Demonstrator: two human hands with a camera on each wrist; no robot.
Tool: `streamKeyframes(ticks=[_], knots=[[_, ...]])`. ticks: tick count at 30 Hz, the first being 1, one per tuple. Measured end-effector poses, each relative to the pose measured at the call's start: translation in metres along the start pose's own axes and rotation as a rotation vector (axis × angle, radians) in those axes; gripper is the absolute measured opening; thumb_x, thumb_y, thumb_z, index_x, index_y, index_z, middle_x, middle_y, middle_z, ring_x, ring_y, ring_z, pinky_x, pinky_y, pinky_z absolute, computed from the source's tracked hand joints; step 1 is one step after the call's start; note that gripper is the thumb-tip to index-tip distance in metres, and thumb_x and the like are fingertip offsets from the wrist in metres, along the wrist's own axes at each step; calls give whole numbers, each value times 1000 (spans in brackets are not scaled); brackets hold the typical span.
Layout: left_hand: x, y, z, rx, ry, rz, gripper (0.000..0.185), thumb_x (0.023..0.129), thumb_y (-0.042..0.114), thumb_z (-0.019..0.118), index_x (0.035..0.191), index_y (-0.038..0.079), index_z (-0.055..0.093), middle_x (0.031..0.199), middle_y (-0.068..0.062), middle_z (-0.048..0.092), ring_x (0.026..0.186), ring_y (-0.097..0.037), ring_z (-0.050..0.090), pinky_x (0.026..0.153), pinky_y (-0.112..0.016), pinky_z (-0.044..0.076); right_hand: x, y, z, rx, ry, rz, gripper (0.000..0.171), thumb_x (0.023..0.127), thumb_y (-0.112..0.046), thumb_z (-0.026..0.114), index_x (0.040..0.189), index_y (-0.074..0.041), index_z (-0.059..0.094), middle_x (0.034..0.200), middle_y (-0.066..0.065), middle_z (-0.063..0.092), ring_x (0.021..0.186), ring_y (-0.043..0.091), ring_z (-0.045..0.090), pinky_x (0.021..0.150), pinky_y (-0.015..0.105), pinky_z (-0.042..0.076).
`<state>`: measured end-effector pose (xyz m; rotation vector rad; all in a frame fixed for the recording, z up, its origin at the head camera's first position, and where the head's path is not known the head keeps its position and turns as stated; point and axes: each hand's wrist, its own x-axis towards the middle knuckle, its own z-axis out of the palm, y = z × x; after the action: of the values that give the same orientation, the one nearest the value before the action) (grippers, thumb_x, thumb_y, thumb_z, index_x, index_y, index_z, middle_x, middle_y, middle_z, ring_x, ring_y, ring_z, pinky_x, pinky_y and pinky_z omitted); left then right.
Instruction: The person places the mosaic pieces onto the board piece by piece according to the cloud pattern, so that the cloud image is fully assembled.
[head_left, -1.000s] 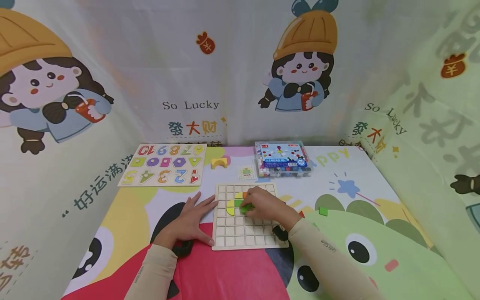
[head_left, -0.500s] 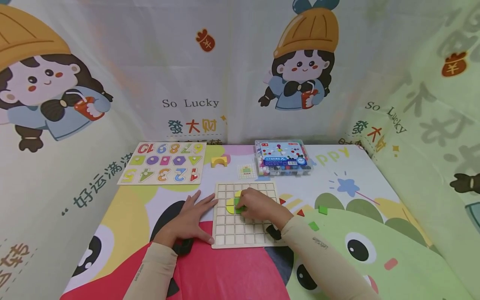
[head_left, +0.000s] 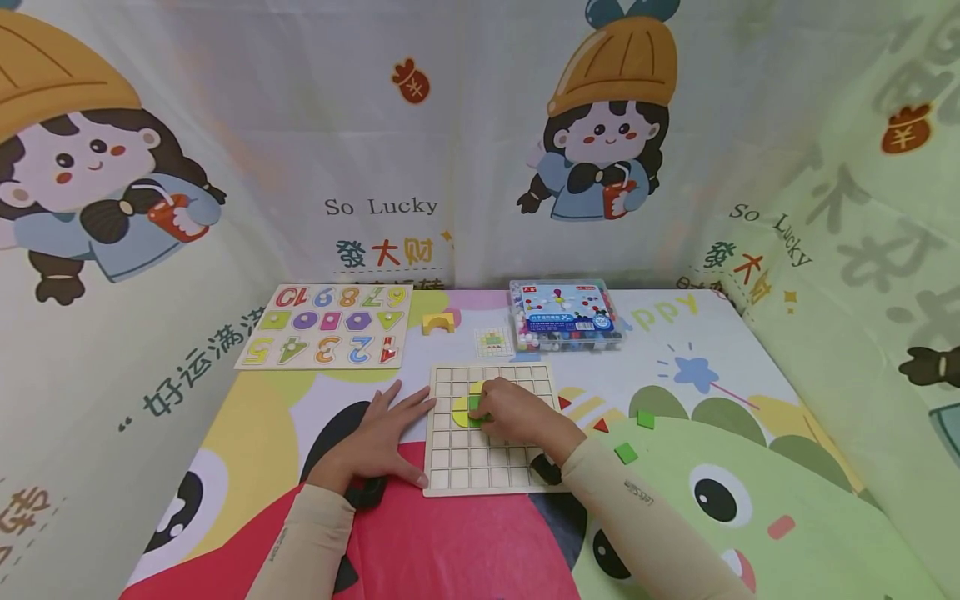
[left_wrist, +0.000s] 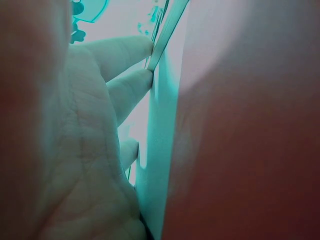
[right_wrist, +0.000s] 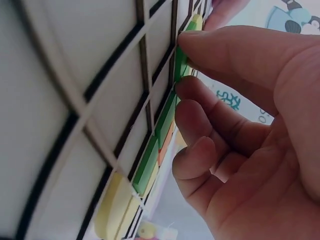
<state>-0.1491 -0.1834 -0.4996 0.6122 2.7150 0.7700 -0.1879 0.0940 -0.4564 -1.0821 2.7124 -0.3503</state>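
A wooden grid board (head_left: pixel 480 479) lies on the table in front of the person. The left hand (head_left: pixel 378 437) has its fingers spread, with fingertips and thumb at the board's left edge. Over the board's middle, the right hand (head_left: pixel 517 412) has its thumb and index fingertip on a green square tile (right_wrist: pixel 182 62) that sits in the grid. More green tiles (right_wrist: pixel 146 162), an orange piece (right_wrist: pixel 165 145) and yellow rounded pieces (head_left: pixel 461 412) fill cells close by. From the head view, the right hand covers part of this pattern.
To the board's right lie two red triangles (head_left: pixel 602 426) and two loose green squares (head_left: pixel 626 453). Behind it are a pattern card (head_left: pixel 493 342), a yellow arch block (head_left: pixel 438 323) and a clear box of small parts (head_left: pixel 566 317). A number puzzle board (head_left: pixel 322 327) lies back left.
The right hand has moved slightly left with the green tile, from above the grid onto it. Its arm now uncovers the red triangles and a loose green square. The left hand stays put.
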Motion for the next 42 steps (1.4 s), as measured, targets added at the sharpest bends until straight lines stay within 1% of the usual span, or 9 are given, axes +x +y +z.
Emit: streamKeyframes(ticks=[7,10,15,18,21,27,30,37,42], knots=[[0,-1,1,-5,-1,2,123,60,62,94,165,28,39,176,2,27,165,-41,2,129,-72,3,-4,1,-2,21,0,3,29,97,-18,79,125,-16,80,106,2,67,91,11,53,81,26,52],[0,-1,1,-8,-1,-1,123,60,62,94,165,29,39,176,3,27,165,-41,3,129,-73,4,-7,1,-4,29,3,-26,25,97,-18,78,122,-14,82,105,2,68,90,11,53,82,26,53],[1,1,1,-5,-2,0,123,60,61,95,165,29,39,176,2,28,165,-41,3,129,-73,5,-16,7,-9,107,46,-57,19,99,-15,74,115,-13,83,108,0,77,97,13,63,92,33,58],[1,2,1,-5,-3,4,123,60,60,95,165,28,39,176,2,27,165,-41,3,130,-72,4,-28,14,-12,165,77,-27,18,100,-17,72,114,-14,83,112,0,78,106,16,68,101,40,58],[1,2,1,-9,-4,3,123,60,61,95,165,28,39,176,3,27,165,-40,2,130,-72,4,-42,23,-15,208,115,-2,18,101,-20,72,113,-13,83,112,0,77,109,18,69,102,43,58],[1,1,1,-8,-8,2,124,60,62,94,165,27,39,177,3,26,165,-40,1,130,-72,2,-76,45,-14,257,197,55,17,100,-19,74,113,-10,81,107,-1,76,92,13,66,83,33,58],[0,0,0,-8,-6,8,124,60,62,94,165,27,39,177,2,26,165,-41,1,129,-72,2,-92,53,-11,277,242,101,17,98,-18,75,113,-10,81,108,-1,76,92,14,65,82,34,58],[0,0,-2,-12,-9,14,124,60,64,93,166,27,38,177,1,26,165,-41,1,129,-72,1,-121,71,-9,253,371,195,19,92,-18,83,110,-11,82,110,2,77,101,21,67,84,42,62],[0,0,-3,-22,-12,7,125,60,63,93,166,27,38,177,1,26,165,-41,1,129,-72,1,-139,86,-12,228,421,290,24,88,-16,86,111,-8,81,107,5,76,99,26,65,84,47,59]])
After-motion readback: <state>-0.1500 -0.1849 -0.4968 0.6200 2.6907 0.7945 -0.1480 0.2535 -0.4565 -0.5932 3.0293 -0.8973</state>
